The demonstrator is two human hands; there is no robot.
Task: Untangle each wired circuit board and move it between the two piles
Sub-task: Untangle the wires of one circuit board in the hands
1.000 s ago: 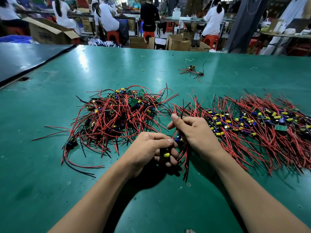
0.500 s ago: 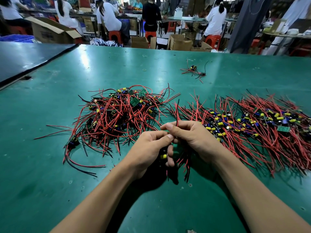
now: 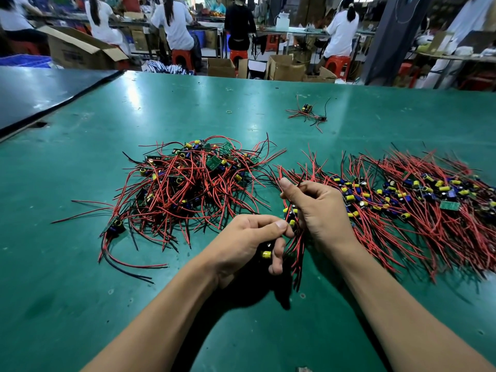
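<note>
A tangled pile (image 3: 188, 183) of small circuit boards with red and black wires lies left of centre on the green table (image 3: 268, 331). A flatter, combed-out pile (image 3: 418, 208) spreads to the right. Between them my left hand (image 3: 247, 242) grips a wired circuit board (image 3: 266, 254) with a yellow capacitor showing under its fingers. My right hand (image 3: 316, 210) is curled round that board's red wires (image 3: 296, 251), thumb up, at the left edge of the right pile. The wire ends hang down below both hands.
One stray wired board (image 3: 307, 112) lies alone farther back on the table. A dark sheet (image 3: 40, 95) covers the table's far left corner. Beyond the far edge stand cardboard boxes (image 3: 284, 67), red stools and several seated people at other benches.
My right hand has moved up and right, away from my left thumb, its thumb now raised, drawing the wires through. My left hand keeps hold of the board.
</note>
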